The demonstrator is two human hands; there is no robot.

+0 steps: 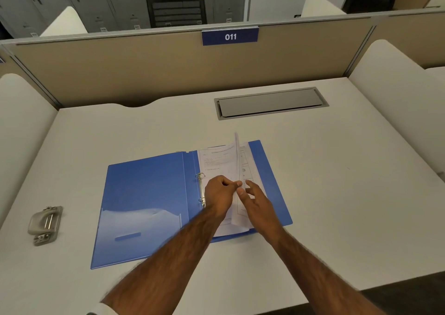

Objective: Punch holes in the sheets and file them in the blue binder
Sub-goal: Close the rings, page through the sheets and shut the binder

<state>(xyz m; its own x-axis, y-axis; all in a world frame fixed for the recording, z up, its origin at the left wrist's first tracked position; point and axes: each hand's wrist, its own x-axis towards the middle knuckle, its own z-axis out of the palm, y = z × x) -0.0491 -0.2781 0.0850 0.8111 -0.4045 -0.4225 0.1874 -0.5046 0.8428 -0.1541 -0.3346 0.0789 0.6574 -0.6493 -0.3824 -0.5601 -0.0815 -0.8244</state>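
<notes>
Head view: left hand (220, 192) pinches a raised sheet (237, 160) between thumb and fingers over the open blue binder (144, 194). Right hand (255, 199), fingers spread, rests just beside it on the filed sheets (216, 160). Hole punch (45, 224) sits near the desk's (337, 170) left edge.

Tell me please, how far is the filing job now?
Looks done: the blue binder lies open, printed sheets resting on its right half. In hand: the left hand pinches one lifted sheet; the right hand hovers beside it. The hole punch sits apart, left. Whether the sheets sit on the rings is unclear.
</notes>
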